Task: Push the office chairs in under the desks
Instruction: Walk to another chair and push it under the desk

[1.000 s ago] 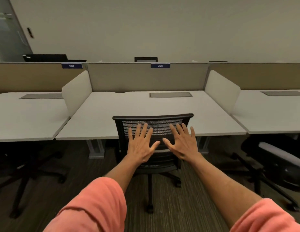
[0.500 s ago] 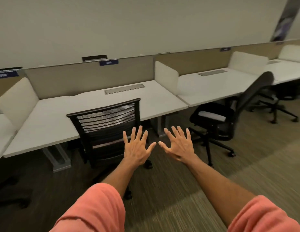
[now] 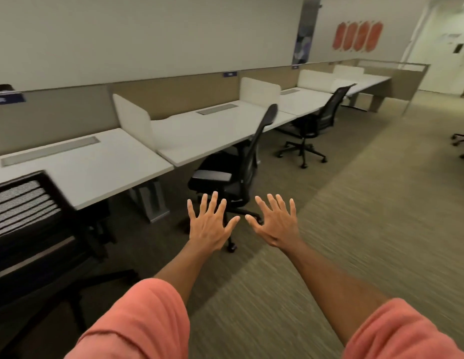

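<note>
Both hands, left hand point(image 3: 209, 225) and right hand point(image 3: 275, 222), hover with fingers spread, holding nothing. Beyond them, a black mesh-backed office chair point(image 3: 234, 174) sits angled beside the white surface point(image 3: 212, 133).

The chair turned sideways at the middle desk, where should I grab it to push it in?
Probably the backrest's top edge, coming from the aisle behind it: it stands tall and clear above the desk, and the seat faces left along the row.

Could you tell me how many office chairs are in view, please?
4: left chair, middle chair, far chair, a cut-off chair at right edge; more may be hidden.
</note>
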Demonstrator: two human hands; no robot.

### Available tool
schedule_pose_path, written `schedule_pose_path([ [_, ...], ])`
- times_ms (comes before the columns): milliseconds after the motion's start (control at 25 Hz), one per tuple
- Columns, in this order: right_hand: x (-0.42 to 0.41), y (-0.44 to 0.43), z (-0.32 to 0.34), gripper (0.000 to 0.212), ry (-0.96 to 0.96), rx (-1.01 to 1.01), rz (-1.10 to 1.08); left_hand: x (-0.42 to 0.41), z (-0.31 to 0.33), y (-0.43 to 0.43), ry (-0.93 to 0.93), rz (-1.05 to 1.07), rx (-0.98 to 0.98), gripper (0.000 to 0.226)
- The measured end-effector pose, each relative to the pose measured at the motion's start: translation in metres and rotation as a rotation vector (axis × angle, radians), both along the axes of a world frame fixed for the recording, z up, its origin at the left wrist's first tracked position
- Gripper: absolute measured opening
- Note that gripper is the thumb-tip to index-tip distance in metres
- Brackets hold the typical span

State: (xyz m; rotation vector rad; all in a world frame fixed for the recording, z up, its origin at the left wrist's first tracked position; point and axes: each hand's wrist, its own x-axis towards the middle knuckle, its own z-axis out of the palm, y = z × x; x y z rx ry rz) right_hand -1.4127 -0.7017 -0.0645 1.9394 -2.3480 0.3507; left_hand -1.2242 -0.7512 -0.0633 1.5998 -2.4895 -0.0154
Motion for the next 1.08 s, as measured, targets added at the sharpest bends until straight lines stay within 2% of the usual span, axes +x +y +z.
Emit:
schedule_pose_path([
  [320,-0.185,0.012,-0.005,0.077,-0.091,0.035,-0.283,-0.201,0.003,-0.026,-0.022,-0.240,0.047,0.078],
  [520,-0.279,-0.008,-0.015,0.079,-0.097,0.036,-0.368,-0.304,-0.008,-0.068,-0.090,-0.346,0.034,0.077],
  [840,-0.422,-0.101,-0.023,0.080,-0.117,0.069,-0.490,-0.454,-0.004,-0.185,-0.092,-0.420,0.023,0.077],
  [1080,-0.516,-0.181,-0.014,0.081,-0.103,0.055,-0.477,-0.544,0.000,-0.263,-0.107,-0.438,-0.007,0.077],
])
